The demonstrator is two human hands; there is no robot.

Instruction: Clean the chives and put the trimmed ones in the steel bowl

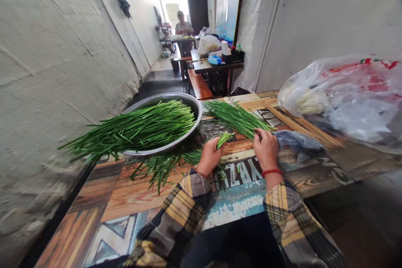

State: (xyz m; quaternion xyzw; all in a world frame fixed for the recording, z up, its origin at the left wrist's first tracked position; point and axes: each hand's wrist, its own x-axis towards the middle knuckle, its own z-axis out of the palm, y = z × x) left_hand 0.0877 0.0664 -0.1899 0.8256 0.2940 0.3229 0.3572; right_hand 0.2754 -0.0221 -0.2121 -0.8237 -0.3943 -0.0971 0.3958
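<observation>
My left hand (210,157) is closed round a small bunch of garlic chives, and the pale cut ends (225,139) stick out to the right. Their green leaves hang behind the hand, to the left. My right hand (266,145), with a red bracelet at the wrist, has its fingers pinched at the stem end of a loose pile of chives (237,118) on the table. To the left, a metal basin (200,111) holds a large heap of chives (150,127), whose leaves hang over its rim. Loose leaves (160,169) lie before the basin.
A grey-blue cloth (298,142) and several wooden sticks (304,127) lie right of my right hand. A clear plastic bag (348,100) stands on the patterned table (138,192) at the right. Farther back are another table (216,65), a bench (199,83) and a person (184,28).
</observation>
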